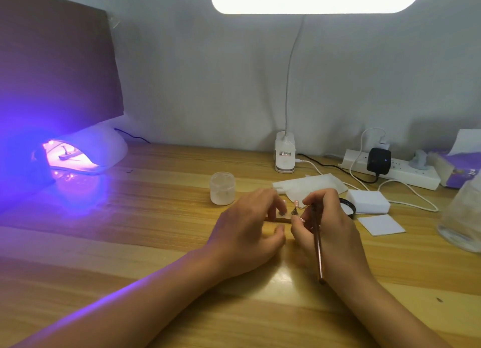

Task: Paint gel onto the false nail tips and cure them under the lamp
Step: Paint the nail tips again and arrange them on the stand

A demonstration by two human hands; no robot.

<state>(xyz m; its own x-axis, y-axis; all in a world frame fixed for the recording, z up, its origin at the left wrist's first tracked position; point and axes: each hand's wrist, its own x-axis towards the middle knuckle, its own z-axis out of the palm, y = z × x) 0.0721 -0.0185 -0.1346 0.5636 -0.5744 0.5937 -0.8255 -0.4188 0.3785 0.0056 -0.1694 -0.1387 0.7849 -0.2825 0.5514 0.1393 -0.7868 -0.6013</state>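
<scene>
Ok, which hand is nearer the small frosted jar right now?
Left. The left hand, pinching the stick, lies just in front and right of the jar, not touching; the right hand, gripping the brush, sits farther right, beyond the left hand.

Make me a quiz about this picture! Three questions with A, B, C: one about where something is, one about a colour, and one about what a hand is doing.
1. Where is the small frosted plastic jar?
A. On the wooden desk, just beyond the left hand
B. On the floor
C. On a chair

2. What colour shines from the white dome-shaped curing lamp?
A. Green
B. Orange
C. Purple

3. What is the right hand doing?
A. Lying flat and empty
B. Gripping a thin brown brush
C. Waving in the air

Answers: 1 A, the jar stands past the left hand, which pinches a brown stick; 2 C, purple light spills from its opening; 3 B, its fingers curl round the brush handle.
</scene>
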